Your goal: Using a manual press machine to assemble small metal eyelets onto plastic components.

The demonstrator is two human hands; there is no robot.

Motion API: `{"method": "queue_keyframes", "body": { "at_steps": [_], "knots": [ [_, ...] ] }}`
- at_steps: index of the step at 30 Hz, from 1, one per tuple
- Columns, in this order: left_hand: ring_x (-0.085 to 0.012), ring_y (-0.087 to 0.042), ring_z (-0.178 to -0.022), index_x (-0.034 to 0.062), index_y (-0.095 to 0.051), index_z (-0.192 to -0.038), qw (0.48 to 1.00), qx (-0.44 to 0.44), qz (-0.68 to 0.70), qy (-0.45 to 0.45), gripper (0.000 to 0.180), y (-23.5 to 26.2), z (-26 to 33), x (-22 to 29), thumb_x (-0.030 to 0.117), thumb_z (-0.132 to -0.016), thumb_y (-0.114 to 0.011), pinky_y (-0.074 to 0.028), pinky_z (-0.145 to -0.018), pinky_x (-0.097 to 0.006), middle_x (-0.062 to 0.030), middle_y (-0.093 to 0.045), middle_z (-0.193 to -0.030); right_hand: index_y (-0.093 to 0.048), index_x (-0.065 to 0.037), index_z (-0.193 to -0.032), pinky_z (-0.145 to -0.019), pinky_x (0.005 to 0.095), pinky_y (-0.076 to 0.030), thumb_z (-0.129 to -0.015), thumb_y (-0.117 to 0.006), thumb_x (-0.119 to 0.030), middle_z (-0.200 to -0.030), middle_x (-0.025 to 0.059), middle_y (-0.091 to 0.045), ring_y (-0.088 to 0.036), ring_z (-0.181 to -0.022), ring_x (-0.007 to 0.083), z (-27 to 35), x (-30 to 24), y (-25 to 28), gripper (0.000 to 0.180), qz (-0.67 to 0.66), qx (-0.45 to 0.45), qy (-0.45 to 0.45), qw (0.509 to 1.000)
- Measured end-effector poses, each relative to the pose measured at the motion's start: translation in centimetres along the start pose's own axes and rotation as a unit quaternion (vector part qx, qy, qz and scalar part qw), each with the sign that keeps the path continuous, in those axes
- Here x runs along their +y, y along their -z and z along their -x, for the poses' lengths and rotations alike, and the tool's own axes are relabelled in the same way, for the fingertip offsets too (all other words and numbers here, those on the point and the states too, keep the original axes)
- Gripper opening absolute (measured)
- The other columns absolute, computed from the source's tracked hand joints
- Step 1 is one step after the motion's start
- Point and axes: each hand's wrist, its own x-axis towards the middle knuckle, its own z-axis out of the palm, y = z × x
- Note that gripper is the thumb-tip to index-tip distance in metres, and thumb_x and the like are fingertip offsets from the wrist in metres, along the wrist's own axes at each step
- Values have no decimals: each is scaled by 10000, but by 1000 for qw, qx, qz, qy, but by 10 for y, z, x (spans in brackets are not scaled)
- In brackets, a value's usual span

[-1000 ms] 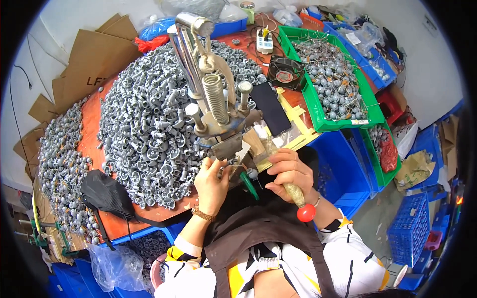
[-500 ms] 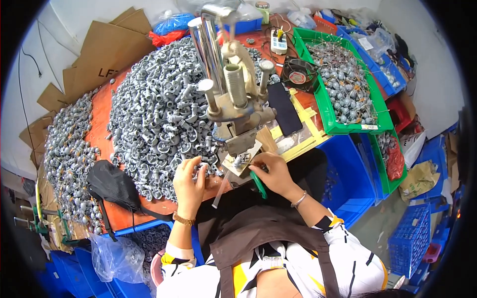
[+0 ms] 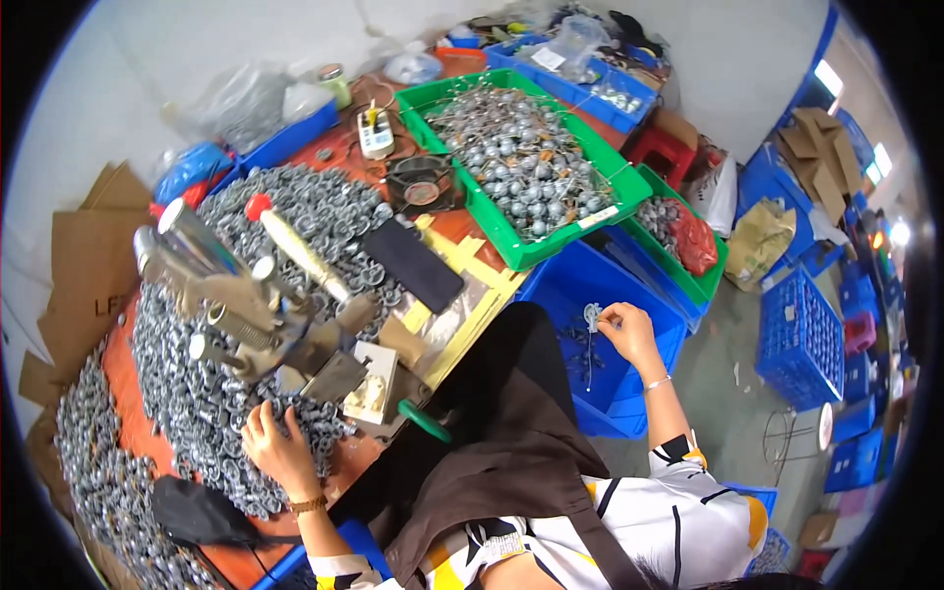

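My right hand (image 3: 634,336) pinches a small grey plastic part (image 3: 591,317) with a thin wire or pin hanging from it. It is over a deep blue bin (image 3: 661,366), where a few grey parts lie at the bottom. My left hand (image 3: 280,454) is at the near edge of a big heap of grey plastic fittings (image 3: 187,393), fingers apart, with nothing visible in them. Between the hands stands a metal hand press (image 3: 261,320) with a white fixture block (image 3: 372,385) under its head. A green handle (image 3: 425,421) sticks out beside the block.
A green tray (image 3: 526,258) of wired grey balls stands at the back, with a smaller green tray (image 3: 716,280) beside it. A phone (image 3: 413,264), small fan (image 3: 421,184) and power strip (image 3: 375,135) lie near the press. A black bag (image 3: 202,511) is at the left.
The view has swung to the right. My right hand has left the press fixture and carried the part over the blue bin. My left hand has moved down onto the heap's edge.
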Motion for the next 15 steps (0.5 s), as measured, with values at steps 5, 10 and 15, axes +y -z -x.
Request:
{"method": "queue_keyframes", "body": {
  "at_steps": [5, 10, 15],
  "knots": [
    [-328, -576, -976, 15, -629, -1038, 1000, 9, 14, -7, 217, -5, 0, -2, 161, -878, -643, -449, -845, -424, -129, -623, -1035, -668, -22, -875, -644, 287, -515, -816, -712, -95, -811, 81, -672, -661, -704, 169, -46, -8, 0, 104, -183, 140, 51, 972],
    [-344, -590, -987, -16, -599, -1109, 995, 7, 98, 9, 223, 6, 1, -5, 76, -905, -600, -472, -827, -391, -145, -616, -1054, -667, -3, -909, -656, 295, -496, -847, -681, -96, -843, 97, -670, -647, -723, 173, -153, -71, -8, 113, -149, 163, 135, 966],
    [-312, -589, -1025, -9, -572, -1224, 975, 53, 211, 53, 282, 3, -2, -2, 40, -954, -506, -468, -855, -358, -162, -585, -1137, -707, -75, -900, -746, 467, -507, -791, -708, -309, -920, 145, -653, -640, -836, 353, -241, -78, -38, 258, 74, 143, 137, 977]
  ]
}}
